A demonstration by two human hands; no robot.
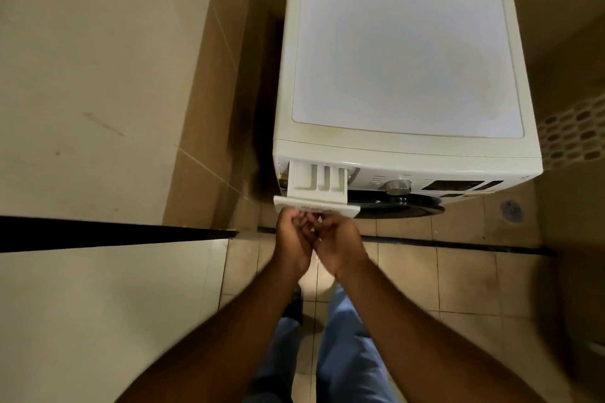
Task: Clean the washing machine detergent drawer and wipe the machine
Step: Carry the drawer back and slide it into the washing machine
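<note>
Left hand (292,241) and right hand (339,244), fingers curled, both grip the front lip of the detergent drawer (317,188). Drawer sticks out at the washing machine (406,69) near-left corner, left of the dial (397,187).

Detergent drawer (317,181) pulled out at washing machine (406,59) front-left, dial (397,186) right, both hands (319,239) seemingly touching its front.

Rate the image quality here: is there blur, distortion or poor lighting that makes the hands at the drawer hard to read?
Head view: dim, yellowish light; wide-angle bending curves the washing machine edges. The left hand and right hand are motion-softened, so the finger grip under the detergent drawer front is unclear. A deep shadow fills the gap left of the machine; the lower right corner is smeared dark.
</note>
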